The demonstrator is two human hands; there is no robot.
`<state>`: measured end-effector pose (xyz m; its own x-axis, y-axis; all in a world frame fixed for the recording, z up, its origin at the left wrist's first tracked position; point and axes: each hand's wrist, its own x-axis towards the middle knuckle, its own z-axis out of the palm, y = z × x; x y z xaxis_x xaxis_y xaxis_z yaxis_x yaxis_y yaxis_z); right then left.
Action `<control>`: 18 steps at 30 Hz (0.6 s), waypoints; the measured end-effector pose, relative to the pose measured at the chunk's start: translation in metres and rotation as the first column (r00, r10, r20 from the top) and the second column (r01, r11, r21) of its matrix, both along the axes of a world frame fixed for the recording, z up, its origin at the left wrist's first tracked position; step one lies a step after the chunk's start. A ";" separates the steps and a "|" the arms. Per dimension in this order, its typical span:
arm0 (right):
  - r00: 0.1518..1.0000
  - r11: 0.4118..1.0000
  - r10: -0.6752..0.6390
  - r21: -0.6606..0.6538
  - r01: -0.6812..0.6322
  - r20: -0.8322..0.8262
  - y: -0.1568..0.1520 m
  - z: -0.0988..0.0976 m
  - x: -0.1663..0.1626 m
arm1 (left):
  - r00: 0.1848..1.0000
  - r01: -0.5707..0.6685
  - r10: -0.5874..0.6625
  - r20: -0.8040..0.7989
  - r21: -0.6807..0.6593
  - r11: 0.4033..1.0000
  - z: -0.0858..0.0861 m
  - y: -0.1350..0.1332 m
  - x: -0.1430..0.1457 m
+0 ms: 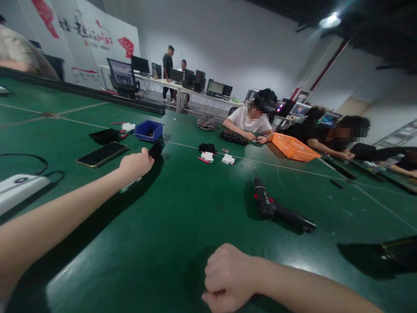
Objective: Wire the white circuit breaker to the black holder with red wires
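Note:
My left hand (137, 164) reaches out over the green table, its fingers closed on a small black block-shaped part (156, 150). Just beyond that part stands a small blue bin (142, 134) with dark bits inside. A smartphone (102, 154) lies flat to the left of the hand, and a thin whitish-green strip (130, 184) shows beneath the wrist. Near the table's front, my right hand (230, 276) rests as a closed fist, with nothing showing out of it. Ahead and to its right lies a black power screwdriver (267, 204), its bit pointing away from me.
White pieces with red wires (207, 157) and another white piece (228, 159) lie mid-table beside a black part (207, 148). A black tray (104, 136) and a white device (21, 191) are at left. Across the table, co-workers sit by an orange bin (295, 148).

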<state>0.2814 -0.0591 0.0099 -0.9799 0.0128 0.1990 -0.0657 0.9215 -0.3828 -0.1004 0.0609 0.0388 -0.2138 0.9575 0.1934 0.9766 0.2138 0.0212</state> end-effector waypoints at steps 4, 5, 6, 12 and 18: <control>0.997 0.997 -0.072 -0.018 0.073 0.030 0.009 0.009 -0.002 | 0.994 -0.048 0.048 0.098 0.001 0.999 -0.005 0.010 -0.003; 0.994 0.994 -0.106 -0.019 0.107 0.023 0.014 0.012 -0.003 | 0.990 -0.076 0.077 0.119 -0.012 0.997 -0.006 0.015 -0.004; 0.990 0.990 -0.141 -0.017 0.141 0.020 0.022 0.016 -0.004 | 0.987 -0.091 0.092 0.134 -0.018 0.996 -0.007 0.019 -0.006; 0.931 0.924 -0.359 0.166 0.345 0.060 0.101 0.024 -0.028 | 0.981 -0.084 0.088 0.173 -0.032 0.996 -0.010 0.026 -0.010; 0.697 0.648 -0.715 0.324 0.689 -0.053 0.198 0.012 -0.074 | 0.996 -0.044 0.035 0.077 0.116 0.992 -0.017 0.022 -0.007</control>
<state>0.2078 0.1392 0.0219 -0.7135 0.6568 0.2440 0.6651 0.7445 -0.0591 -0.1073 0.0826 0.0215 -0.2688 0.9196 0.2865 0.9623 0.2437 0.1207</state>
